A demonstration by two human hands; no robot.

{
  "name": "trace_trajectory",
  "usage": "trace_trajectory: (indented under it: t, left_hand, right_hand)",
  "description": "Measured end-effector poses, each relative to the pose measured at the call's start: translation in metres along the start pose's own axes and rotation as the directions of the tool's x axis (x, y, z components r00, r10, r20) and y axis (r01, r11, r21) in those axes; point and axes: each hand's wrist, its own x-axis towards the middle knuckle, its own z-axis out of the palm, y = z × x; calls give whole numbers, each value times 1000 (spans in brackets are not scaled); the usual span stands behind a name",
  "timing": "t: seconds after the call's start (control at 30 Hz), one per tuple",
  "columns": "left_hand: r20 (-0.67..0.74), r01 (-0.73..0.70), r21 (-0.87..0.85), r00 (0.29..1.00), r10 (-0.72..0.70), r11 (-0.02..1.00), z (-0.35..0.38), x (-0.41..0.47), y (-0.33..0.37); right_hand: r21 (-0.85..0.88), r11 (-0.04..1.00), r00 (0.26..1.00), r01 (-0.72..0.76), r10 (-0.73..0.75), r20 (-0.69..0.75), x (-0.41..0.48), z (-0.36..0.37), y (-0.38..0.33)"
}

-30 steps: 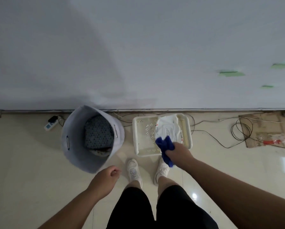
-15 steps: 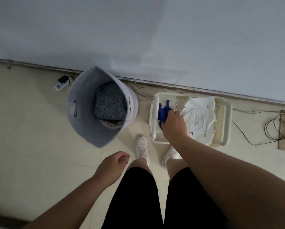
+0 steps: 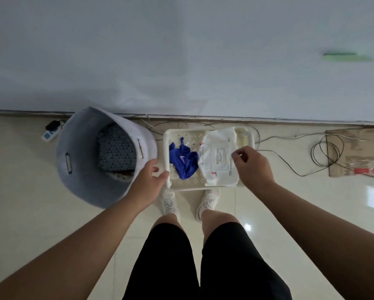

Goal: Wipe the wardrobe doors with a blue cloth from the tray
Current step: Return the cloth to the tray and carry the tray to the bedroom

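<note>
The blue cloth (image 3: 183, 161) lies crumpled in the left half of the white perforated tray (image 3: 166, 137), which stands on the floor at the foot of the white wardrobe doors (image 3: 181, 50). Neither hand touches the cloth. My left hand (image 3: 147, 182) is at the tray's left rim with its fingers spread and relaxed, the thumb close to the rim. My right hand (image 3: 252, 167) hovers over the tray's right side, fingers loosely curled around nothing that I can see. It hides the tray's right edge.
A white wipes pack (image 3: 217, 159) fills the tray's right half. A grey felt basket (image 3: 77, 161) with patterned fabric stands left of the tray. Cables (image 3: 327, 152), a power strip (image 3: 48, 134) and cardboard (image 3: 359, 156) lie along the wall. My feet (image 3: 169, 202) are just before the tray.
My right hand let go of the blue cloth, which now lies in the tray, and moved to the tray's right side. My left hand rose to the tray's left rim.
</note>
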Motion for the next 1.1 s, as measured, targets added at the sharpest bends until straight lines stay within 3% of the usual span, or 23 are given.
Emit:
trace_trajectory:
  t: [0.13, 0.3, 0.53, 0.93, 1.1]
  left_hand:
    - [-76, 20, -83, 997, -27, 996, 6, 20, 22]
    - [-92, 28, -154, 995, -42, 988, 6, 36, 19]
    - [-66, 79, -295, 993, -103, 952, 2, 46, 12]
    - [-30, 61, -351, 997, -76, 935, -51, -95, 24]
    - [-70, 83, -505, 988, -136, 859, -54, -156, 21]
  right_hand:
    - [202, 963, 967, -178, 209, -144, 13, -23, 25]
    - [299, 904, 949, -306, 314, 22, 25, -13, 34]
    - [356, 868, 937, -346, 334, 96, 31, -7, 31]
    - [210, 958, 979, -197, 180, 97, -68, -98, -44]
    - [110, 992, 987, -60, 42, 153, -84, -123, -59]
